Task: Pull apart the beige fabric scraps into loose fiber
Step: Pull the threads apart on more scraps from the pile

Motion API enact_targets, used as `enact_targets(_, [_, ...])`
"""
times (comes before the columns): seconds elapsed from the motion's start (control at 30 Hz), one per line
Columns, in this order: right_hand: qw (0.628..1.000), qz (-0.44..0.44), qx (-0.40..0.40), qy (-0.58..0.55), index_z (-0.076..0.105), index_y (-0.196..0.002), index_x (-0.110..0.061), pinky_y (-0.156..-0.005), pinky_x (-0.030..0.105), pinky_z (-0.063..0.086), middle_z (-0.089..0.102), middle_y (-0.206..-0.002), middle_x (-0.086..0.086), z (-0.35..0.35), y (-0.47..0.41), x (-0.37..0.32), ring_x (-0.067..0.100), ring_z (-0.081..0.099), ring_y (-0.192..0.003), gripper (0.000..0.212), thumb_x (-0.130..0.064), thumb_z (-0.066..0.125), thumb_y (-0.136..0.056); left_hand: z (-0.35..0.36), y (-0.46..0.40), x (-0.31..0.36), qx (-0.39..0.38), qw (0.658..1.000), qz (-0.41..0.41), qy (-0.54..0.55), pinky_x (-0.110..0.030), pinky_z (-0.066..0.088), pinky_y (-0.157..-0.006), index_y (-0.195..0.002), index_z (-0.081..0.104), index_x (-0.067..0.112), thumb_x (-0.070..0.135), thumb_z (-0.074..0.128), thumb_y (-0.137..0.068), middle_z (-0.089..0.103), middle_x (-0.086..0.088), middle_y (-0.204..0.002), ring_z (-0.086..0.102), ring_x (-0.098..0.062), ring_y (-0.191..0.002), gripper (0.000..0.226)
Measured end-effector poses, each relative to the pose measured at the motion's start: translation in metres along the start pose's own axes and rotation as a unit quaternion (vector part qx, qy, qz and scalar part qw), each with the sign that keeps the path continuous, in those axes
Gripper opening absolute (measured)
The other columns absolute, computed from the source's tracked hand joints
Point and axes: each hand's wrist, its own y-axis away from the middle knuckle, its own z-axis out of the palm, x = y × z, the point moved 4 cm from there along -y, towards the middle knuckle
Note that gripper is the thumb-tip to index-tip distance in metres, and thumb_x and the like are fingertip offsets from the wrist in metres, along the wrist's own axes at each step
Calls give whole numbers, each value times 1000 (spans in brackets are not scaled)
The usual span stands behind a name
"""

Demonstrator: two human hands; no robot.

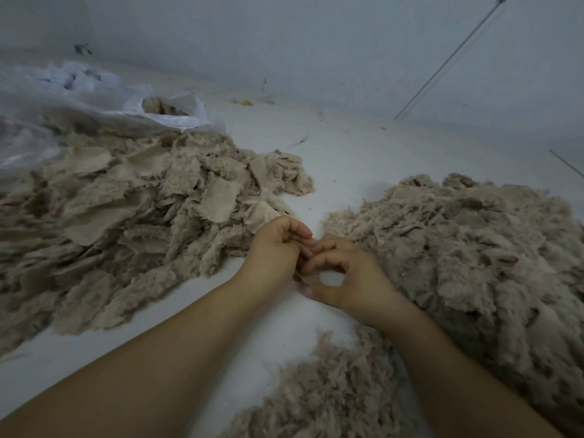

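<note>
White floor (341, 159) runs back to a pale wall (316, 42), and the two hands meet near its middle. Left hand (275, 248) and right hand (350, 273) touch at the fingertips, fingers curled, pinching a small beige scrap (308, 277) between them; most of it is hidden by the fingers. Just left of the hands lies the scrap pile (126, 210), flat pieces mixed with fuzzy ones. Just right of them spreads the fiber heap (474, 263), reaching round below the right forearm. Beyond the scrap pile sits a clear plastic bag (94, 96) holding more beige scraps.
</note>
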Motion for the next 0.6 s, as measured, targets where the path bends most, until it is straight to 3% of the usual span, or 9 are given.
enact_targets(0.17, [999, 19, 10, 43, 74, -76, -9, -91, 17, 48, 59, -112, 3, -3, -2, 2, 11, 61, -102, 10, -1, 79, -78, -4, -7, -3, 7, 1000, -9, 24, -25, 54, -53, -83, 57, 3, -24, 37, -82, 63, -17, -78, 61, -20, -58, 34])
enact_targets(0.27, [998, 24, -1, 64, 69, -74, -14, -89, 11, 43, 57, -109, -4, -4, -2, 1, 9, 58, -104, 16, -1, 74, -83, -18, -13, 0, 57, 992, 33, -105, -27, 55, -61, -79, 60, 9, -19, 39, -82, 65, -16, -85, 62, -21, -72, 35])
enact_targets(0.33, [998, 27, 0, 53, 64, -72, -16, -86, 7, 40, 58, -108, -4, -7, 0, -1, 7, 58, -104, 22, 1, 70, -85, -28, -18, 3, 87, 971, 66, -215, -30, 52, -78, -85, 63, 8, -17, 41, -82, 66, -16, -96, 62, -25, -90, 33])
enact_targets(0.43, [999, 37, 19, -7, 62, -69, -16, -83, 7, 42, 63, -105, 0, -10, 1, -1, 7, 59, -101, 28, 5, 66, -87, -38, -20, 4, 109, 921, 108, -357, -18, 36, -85, -105, 65, -3, -14, 42, -84, 62, -18, -113, 56, -27, -108, 33])
enact_targets(0.53, [997, 39, 52, -51, 64, -67, -15, -81, 12, 46, 66, -101, 4, -12, 1, 1, 10, 63, -97, 31, 9, 66, -85, -28, -8, 15, 93, 889, 195, -405, -27, 41, -89, -100, 68, -4, -13, 47, -82, 65, -20, -106, 57, -32, -104, 29])
enact_targets(0.6, [995, 36, 65, -72, 67, -67, -13, -79, 13, 47, 68, -98, 3, -12, 1, 2, 6, 64, -93, 30, 13, 66, -82, -14, 6, 21, 62, 853, 269, -443, -35, 46, -77, -90, 69, -1, -8, 54, -78, 66, -16, -90, 57, -33, -92, 20])
